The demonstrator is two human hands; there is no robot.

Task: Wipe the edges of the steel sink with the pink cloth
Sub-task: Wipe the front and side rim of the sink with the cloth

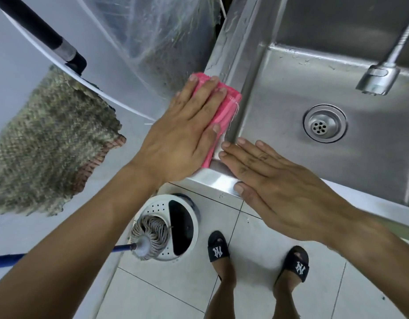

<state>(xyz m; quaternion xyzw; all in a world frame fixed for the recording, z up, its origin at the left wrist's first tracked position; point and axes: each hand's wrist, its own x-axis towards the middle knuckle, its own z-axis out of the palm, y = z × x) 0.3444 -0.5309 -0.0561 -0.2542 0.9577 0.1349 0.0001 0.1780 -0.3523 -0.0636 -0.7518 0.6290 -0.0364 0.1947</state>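
Observation:
The steel sink (235,40) fills the upper right, and its left rim runs down to a near corner. A folded pink cloth (228,107) lies on that left rim. My left hand (185,134) presses flat on the cloth with fingers spread, covering most of it. Just right of it, my right hand (274,183) rests flat and empty on the sink's front left corner, fingertips close to the cloth's lower end. Water drops sit on the rim farther up.
A tap head (378,79) hangs over the basin above the drain (325,123). On the tiled floor below stand a mop bucket (176,226) with a mop (150,236). A woven rag (49,143) and clear plastic sheeting (153,42) lie left.

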